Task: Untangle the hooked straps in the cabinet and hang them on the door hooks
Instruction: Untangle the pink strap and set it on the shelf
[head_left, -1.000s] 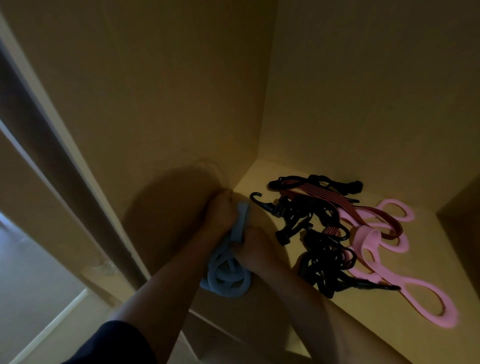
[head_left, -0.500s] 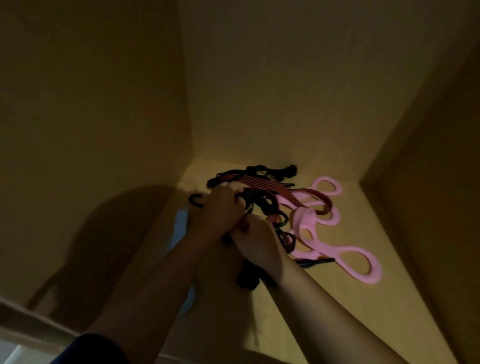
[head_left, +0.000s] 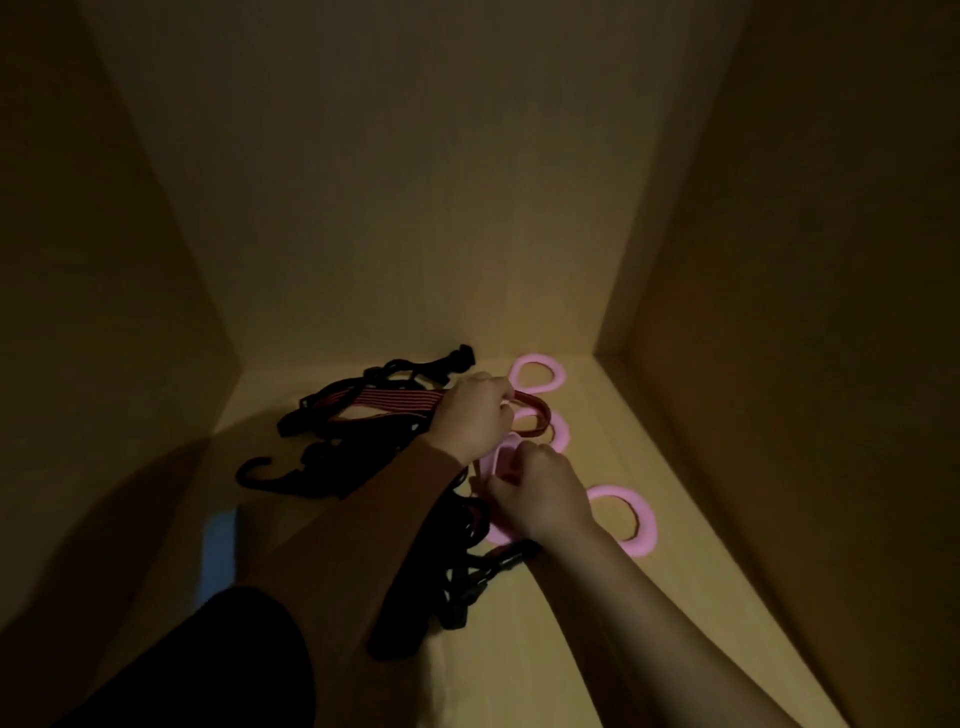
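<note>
head view is looking down into a dim cabinet (head_left: 415, 208), its back wall and two side walls closing in around a pale shelf floor (head_left: 571, 623). open floor is lying to the right and front of the pile. a tangle of black hooked straps (head_left: 363, 467) is sitting at the back left, one hook (head_left: 254, 475) pointing left. the left hand (head_left: 475, 415) is reaching over it, fingers curling closed around a red striped strap (head_left: 395, 402). the right hand (head_left: 540, 499) is gripping a pink looped strap (head_left: 631, 525), fingers pinching its middle; the pink loops are spreading toward the right wall. a blue patch (head_left: 221, 551) is showing at the front left edge.
</note>
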